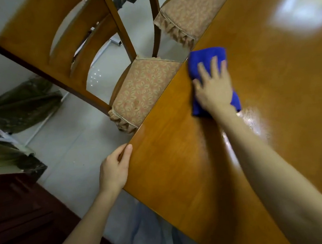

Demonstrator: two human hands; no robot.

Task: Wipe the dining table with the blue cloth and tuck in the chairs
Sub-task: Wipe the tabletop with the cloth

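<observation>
Right hand [213, 89] flat on blue cloth [207, 56], fingers spread, pressing it onto bench [180, 159] close by left edge; cloth's long axis runs with forearm, away from body; most bench surface lies rightward of cloth; left hand [114, 170] grips bench edge nearer body, thumb on top; near chair [144, 87] and far chair [193, 9] just beyond that edge, seats only partly under, likely outside cloth's path.

Bare forearms, left [83, 227] and right [272, 169]; left hand [114, 171], right hand [213, 89] bare; blurred pale blue clothing [149, 235] low between arms.
</observation>
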